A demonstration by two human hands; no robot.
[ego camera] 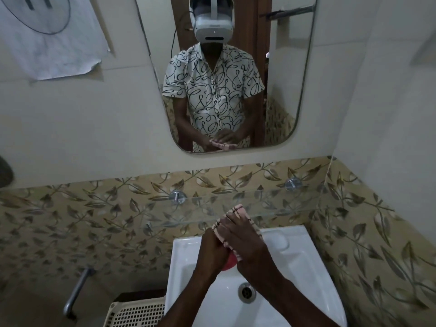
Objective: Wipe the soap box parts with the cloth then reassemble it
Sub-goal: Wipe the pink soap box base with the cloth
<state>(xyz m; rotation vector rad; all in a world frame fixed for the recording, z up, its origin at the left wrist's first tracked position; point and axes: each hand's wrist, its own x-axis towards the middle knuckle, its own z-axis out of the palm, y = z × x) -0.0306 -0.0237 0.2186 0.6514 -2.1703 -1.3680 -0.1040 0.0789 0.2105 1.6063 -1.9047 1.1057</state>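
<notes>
Both hands meet above the white sink (306, 263). My left hand (212, 250) grips a red soap box part (230, 261), of which only a small curved edge shows below the hands. My right hand (245, 241) lies over it and presses a pink cloth with dark stitched edges (236, 211) against the part. The cloth sticks out past the fingertips toward the glass shelf. Most of the soap box part is hidden by the hands and cloth. No other soap box part is in view.
A glass shelf (188, 208) on metal pegs runs along the leaf-patterned tiles just behind the hands. The drain (246, 291) sits in the sink bowl. A beige perforated basket (134, 312) stands lower left beside a metal pipe (75, 291). A mirror (283, 90) hangs above.
</notes>
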